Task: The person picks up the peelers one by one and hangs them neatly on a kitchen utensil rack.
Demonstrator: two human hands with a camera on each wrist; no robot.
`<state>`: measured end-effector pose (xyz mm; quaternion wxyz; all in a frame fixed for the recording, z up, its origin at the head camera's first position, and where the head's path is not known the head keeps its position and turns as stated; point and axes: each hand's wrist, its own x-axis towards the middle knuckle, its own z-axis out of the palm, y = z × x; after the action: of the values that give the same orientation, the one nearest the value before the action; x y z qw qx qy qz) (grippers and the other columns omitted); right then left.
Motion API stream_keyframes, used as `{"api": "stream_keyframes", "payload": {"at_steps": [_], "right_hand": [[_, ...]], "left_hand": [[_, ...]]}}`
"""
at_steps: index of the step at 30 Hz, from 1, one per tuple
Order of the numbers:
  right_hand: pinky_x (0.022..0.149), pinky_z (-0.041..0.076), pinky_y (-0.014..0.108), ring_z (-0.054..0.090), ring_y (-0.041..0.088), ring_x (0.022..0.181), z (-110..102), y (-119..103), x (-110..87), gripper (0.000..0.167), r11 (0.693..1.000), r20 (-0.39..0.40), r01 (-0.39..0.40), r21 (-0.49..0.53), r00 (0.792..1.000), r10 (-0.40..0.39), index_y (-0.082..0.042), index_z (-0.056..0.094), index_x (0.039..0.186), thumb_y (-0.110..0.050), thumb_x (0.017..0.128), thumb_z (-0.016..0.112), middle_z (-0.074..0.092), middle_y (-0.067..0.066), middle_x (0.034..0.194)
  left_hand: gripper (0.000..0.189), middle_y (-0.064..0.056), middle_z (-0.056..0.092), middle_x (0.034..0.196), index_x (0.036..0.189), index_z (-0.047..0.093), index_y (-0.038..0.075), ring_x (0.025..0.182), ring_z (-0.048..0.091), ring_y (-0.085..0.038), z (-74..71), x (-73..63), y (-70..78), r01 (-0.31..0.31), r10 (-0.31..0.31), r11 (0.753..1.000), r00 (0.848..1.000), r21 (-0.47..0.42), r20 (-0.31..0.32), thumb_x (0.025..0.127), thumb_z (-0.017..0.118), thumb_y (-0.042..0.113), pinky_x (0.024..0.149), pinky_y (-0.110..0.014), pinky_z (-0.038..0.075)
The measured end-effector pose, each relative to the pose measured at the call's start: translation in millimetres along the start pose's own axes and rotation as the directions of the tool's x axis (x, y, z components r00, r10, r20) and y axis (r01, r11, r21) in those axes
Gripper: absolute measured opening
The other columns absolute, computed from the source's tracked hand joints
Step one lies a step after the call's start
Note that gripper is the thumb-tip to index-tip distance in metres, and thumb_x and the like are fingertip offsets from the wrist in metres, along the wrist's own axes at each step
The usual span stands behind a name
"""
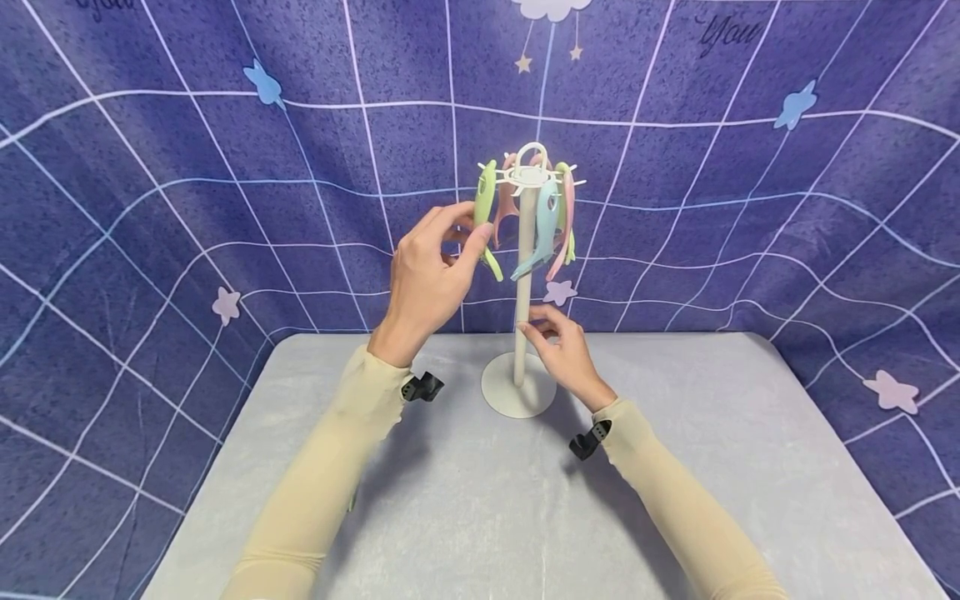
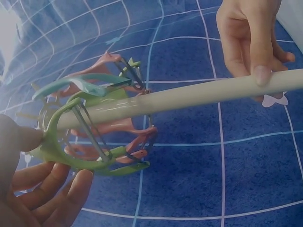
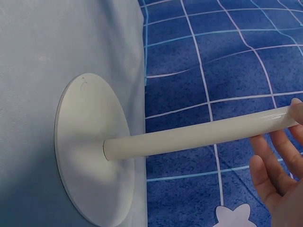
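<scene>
A cream stand with a round base (image 1: 501,400) and upright pole (image 1: 523,287) carries a ring of hooks (image 1: 529,176) at its top. Several peelers hang there, among them a light blue peeler (image 1: 548,215) and a pink peeler (image 1: 567,221). My left hand (image 1: 433,271) pinches a light green peeler (image 1: 486,198) between thumb and fingers at the ring's left side. Its metal blade (image 2: 91,132) shows in the left wrist view. Lower down, my right hand (image 1: 564,350) holds the pole between thumb and fingers; the right wrist view shows these fingers (image 3: 279,163) around it.
The stand rests on a grey cloth-covered table (image 1: 465,508) near its back edge. A blue gridded curtain (image 1: 315,167) with stars hangs behind and at both sides. A small green bit (image 1: 352,503) peeks out beside the left sleeve, mostly hidden.
</scene>
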<state>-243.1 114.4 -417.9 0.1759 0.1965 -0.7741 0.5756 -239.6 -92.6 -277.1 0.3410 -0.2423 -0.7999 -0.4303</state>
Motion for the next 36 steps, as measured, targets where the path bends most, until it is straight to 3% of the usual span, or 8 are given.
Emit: {"api": "stream_keyframes", "payload": {"at_steps": [6, 18, 28, 36], "right_hand": [[0.082, 0.060, 0.049, 0.073, 0.046, 0.091, 0.1, 0.3, 0.0, 0.016, 1.000, 0.008, -0.001, -0.002, 1.000, 0.001, 0.008, 0.074, 0.114, 0.001, 0.100, 0.073, 0.076, 0.026, 0.110], [0.080, 0.059, 0.048, 0.072, 0.047, 0.089, 0.7, -0.7, -1.3, 0.015, 1.000, -0.002, 0.004, 0.005, 1.000, -0.004, 0.008, 0.074, 0.114, 0.002, 0.100, 0.073, 0.076, 0.026, 0.111], [0.081, 0.059, 0.049, 0.072, 0.045, 0.088, 0.4, 0.2, -2.5, 0.015, 1.000, -0.002, 0.001, -0.005, 1.000, -0.001, 0.007, 0.074, 0.114, 0.001, 0.101, 0.073, 0.076, 0.025, 0.111], [0.082, 0.059, 0.049, 0.072, 0.045, 0.089, 0.1, -0.1, -3.3, 0.015, 1.000, -0.006, -0.015, -0.002, 1.000, 0.015, 0.007, 0.074, 0.114, 0.001, 0.100, 0.073, 0.076, 0.025, 0.112]], "left_hand": [[0.034, 0.000, 0.072, 0.104, 0.129, 0.075, 0.012, 0.093, 0.072, -0.010, 2.7, -0.9, -0.3, 0.018, -0.017, 1.000, 1.000, -0.010, 0.018, 0.107, 0.069, 0.037, 0.065, -0.025, 0.060], [0.036, -0.001, 0.072, 0.107, 0.132, 0.072, 0.012, 0.098, 0.073, -0.012, 4.7, -3.5, -0.9, 0.036, -0.035, 0.999, 0.999, -0.029, 0.041, 0.107, 0.069, 0.037, 0.068, -0.024, 0.062], [0.037, -0.001, 0.073, 0.119, 0.136, 0.071, 0.013, 0.106, 0.071, -0.010, 4.0, -10.0, -4.1, 0.036, -0.035, 0.999, 0.999, -0.027, 0.032, 0.106, 0.070, 0.034, 0.073, -0.024, 0.063], [0.039, -0.002, 0.071, 0.124, 0.139, 0.069, 0.012, 0.110, 0.072, -0.020, -1.5, -21.6, -10.3, 0.041, -0.040, 0.999, 0.999, -0.029, 0.034, 0.106, 0.069, 0.033, 0.075, -0.032, 0.065]]}}
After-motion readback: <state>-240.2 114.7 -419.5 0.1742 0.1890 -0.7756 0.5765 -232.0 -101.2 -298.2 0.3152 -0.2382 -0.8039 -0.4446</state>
